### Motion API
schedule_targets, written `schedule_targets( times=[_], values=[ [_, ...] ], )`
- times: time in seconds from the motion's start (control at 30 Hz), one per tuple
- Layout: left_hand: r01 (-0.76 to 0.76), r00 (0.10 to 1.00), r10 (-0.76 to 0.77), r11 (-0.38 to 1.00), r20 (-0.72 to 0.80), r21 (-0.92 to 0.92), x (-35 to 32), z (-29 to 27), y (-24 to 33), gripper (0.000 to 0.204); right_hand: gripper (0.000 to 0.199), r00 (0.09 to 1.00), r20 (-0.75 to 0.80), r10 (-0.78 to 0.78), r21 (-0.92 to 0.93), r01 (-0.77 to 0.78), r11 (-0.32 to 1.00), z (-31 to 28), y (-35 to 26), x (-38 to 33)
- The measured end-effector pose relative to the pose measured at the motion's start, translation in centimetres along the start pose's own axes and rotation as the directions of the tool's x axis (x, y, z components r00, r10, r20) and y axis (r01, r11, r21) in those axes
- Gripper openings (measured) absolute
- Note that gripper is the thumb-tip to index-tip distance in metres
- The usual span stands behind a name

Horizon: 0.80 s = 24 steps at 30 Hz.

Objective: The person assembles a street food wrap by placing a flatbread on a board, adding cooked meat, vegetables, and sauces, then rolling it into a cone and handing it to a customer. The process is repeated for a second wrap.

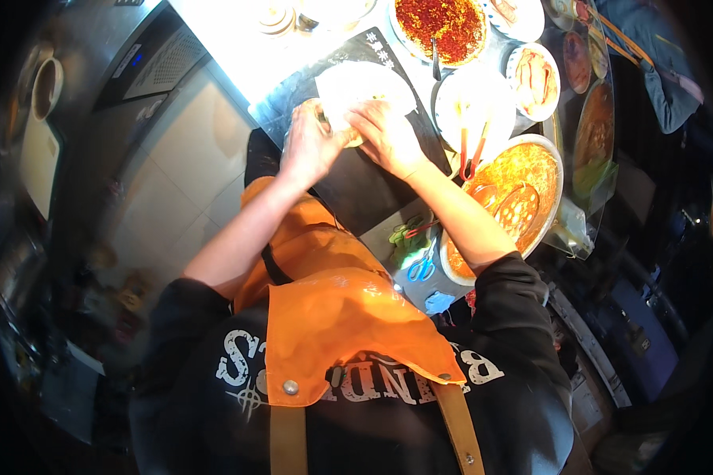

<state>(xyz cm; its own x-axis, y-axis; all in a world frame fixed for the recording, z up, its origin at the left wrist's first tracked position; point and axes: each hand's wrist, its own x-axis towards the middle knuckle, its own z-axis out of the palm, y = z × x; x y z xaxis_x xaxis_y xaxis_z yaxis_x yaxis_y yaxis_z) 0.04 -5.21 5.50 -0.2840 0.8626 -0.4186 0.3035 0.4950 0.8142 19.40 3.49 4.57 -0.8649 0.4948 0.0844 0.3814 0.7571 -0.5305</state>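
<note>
My left hand (310, 144) and my right hand (385, 133) are close together at the near edge of a pale, round, flat thing (364, 81). Glare washes it out, so its kind is not clear. Fingers of both hands are bent in around its near edge, the thumbs facing each other. Beneath lies a black board (364, 180) with white markings at its far corner.
To the right are a bowl of red chilli flakes (440, 24) with a spoon, a white container (471, 99) with red-handled tongs (474, 150), a bowl of strips (534, 79), and a large pan of orange-red broth (550, 182) with a ladle. Blue scissors (421, 269) lie nearer.
</note>
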Motion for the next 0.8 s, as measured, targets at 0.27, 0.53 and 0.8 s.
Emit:
schedule_targets(
  times=[0.27,0.53,0.8],
  values=[
    [-0.713,0.634,0.766,0.526,0.106,0.464,1.9,0.4,-2.3,0.063,0.065,0.948,0.285,0.139,0.278,-0.22,0.935,-4.8,2.5,5.8],
    [-0.319,0.854,0.173,0.919,0.492,0.232,10.9,-2.5,2.8,0.054,0.067,0.918,0.072,0.39,0.144,-0.397,0.907,-6.2,1.8,4.0],
    [-0.773,0.63,0.676,0.596,0.382,0.219,12.1,-2.7,4.2,0.06,0.053,0.79,0.219,0.573,0.289,-0.614,0.735,-7.9,6.6,8.6]
  ],
)
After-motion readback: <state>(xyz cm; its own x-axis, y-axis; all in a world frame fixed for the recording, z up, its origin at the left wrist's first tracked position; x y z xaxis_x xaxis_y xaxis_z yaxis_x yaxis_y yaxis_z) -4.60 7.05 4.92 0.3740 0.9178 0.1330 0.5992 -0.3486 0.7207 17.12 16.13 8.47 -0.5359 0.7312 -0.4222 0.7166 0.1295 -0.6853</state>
